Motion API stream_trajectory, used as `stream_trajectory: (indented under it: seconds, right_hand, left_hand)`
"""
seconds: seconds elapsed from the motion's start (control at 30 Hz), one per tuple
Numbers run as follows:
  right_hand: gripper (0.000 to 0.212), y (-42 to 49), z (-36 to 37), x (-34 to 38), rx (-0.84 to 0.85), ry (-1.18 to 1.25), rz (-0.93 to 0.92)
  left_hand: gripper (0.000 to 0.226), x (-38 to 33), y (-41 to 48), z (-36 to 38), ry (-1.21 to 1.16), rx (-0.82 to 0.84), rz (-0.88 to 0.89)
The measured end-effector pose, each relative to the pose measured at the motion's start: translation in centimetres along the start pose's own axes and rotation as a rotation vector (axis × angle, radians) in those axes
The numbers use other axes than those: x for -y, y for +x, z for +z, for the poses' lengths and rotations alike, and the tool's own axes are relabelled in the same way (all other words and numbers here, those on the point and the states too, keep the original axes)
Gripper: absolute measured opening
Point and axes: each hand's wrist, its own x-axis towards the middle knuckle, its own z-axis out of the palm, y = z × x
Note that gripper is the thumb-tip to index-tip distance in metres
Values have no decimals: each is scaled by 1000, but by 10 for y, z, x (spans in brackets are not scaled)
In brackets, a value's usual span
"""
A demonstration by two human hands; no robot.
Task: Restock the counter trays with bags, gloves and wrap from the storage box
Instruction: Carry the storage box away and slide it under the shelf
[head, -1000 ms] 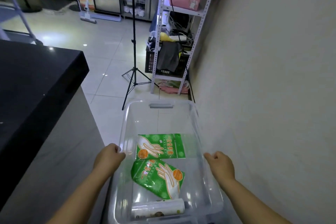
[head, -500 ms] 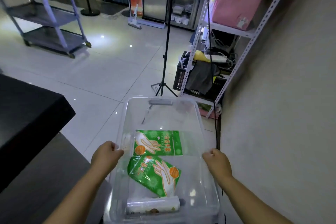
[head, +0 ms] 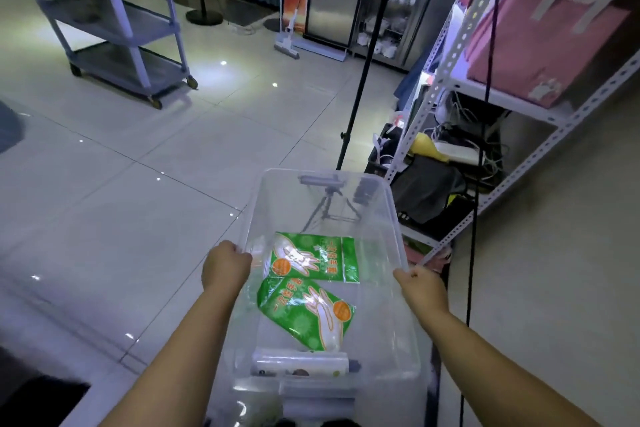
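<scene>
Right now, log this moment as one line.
left hand gripping storage box left rim | right hand gripping right rim | inside: two glove packs, wrap roll

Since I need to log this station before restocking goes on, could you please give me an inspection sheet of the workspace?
Surface: glossy tiled floor; no counter tray in view.
Job's things: clear storage box carried in the air, holding two green glove packs and a wrap roll at its near end.
Clutter: nothing seen inside the box beyond these.
Grips: left hand and right hand each closed on a long rim of the box.
Cables: black cord hanging on the right; tangled wires on the metal shelf.
Surroundings: grey cart, tripod stand, pink bag.
</scene>
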Motion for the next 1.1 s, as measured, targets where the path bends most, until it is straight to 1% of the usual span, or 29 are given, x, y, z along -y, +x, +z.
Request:
stream_trajectory:
  seconds: [0.03, 0.17, 0.27, 0.33, 0.43, 0.57, 0.67, 0.77, 0.87, 0.97, 1.1]
  right_hand:
    - [39, 13, 1, 9, -16, 9, 6]
    - [35, 69, 11, 39, -52, 10, 35]
    - [33, 114, 26, 61, -60, -43, 37]
    - [32, 143, 41, 75, -67, -31, 28]
    - [40, 187, 65, 104, -56, 24, 12]
    - [43, 240, 96, 155, 40, -66, -49]
    - [43, 272, 125, 200, 140, -97, -120]
    - [41, 294, 160, 245, 205, -99, -169]
    - [42, 316, 201, 294, 248, -108, -192]
    - [41, 339, 247, 344, 282, -105, -206]
    - [40, 363, 308, 407, 284, -104, -192]
  left_hand:
    - [6, -12, 14, 1, -7, -8, -1]
    - [6, -48, 69, 10, -44, -19, 12]
    - [6, -63, 110, 15, -60, -19, 12]
    - [7, -68, 137, 16, -79, -23, 9]
    - [11, -73, 177, 11, -134, -29, -23]
    - [14, -72, 228, -10, -224, -45, -99]
    - [15, -65, 263, -28, -253, -83, -148]
    - [13, -54, 301, -48, -288, -142, -217]
    - [12, -41, 348, -71, -303, -189, -269]
    - [14, -29, 408, -95, -330, -205, -281]
    - [25, -22, 496, -134, -285, -158, -275]
